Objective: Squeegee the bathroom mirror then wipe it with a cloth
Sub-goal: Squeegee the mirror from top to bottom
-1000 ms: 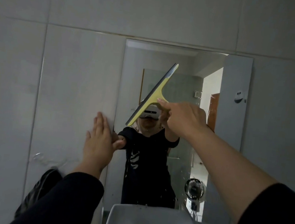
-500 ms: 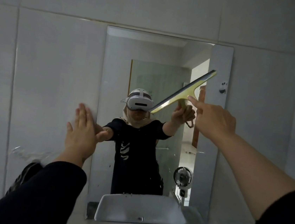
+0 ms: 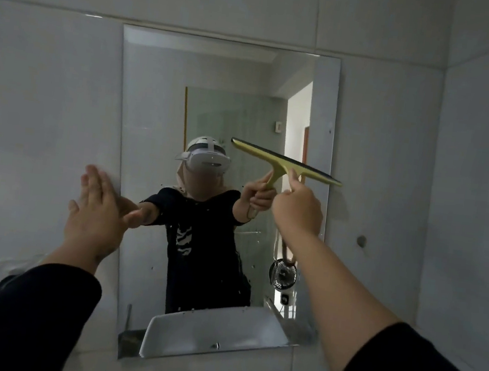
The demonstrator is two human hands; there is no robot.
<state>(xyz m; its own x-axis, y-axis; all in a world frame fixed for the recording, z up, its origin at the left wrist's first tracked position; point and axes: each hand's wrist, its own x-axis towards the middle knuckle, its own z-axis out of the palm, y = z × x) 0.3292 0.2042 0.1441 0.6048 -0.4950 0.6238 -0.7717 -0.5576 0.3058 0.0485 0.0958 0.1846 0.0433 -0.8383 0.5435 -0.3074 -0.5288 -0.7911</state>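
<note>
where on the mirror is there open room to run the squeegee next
Open: the band of mirror above the squeegee, up to the top edge, and the middle strip below it. Crowded: the left edge, where the left hand presses, and the right edge around the right hand.

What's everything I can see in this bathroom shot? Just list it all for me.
mirror: one, frameless, on the wall, centre
squeegee: one, yellow with dark blade, against the mirror's right side
wall tiles: pale grey, all around the mirror
sink: one, white, seen as a reflection at the mirror's bottom
fan: one, small, black, reflected, lower right
left hand: open, flat on the wall at the mirror's left edge
right hand: gripping the squeegee handle
</note>
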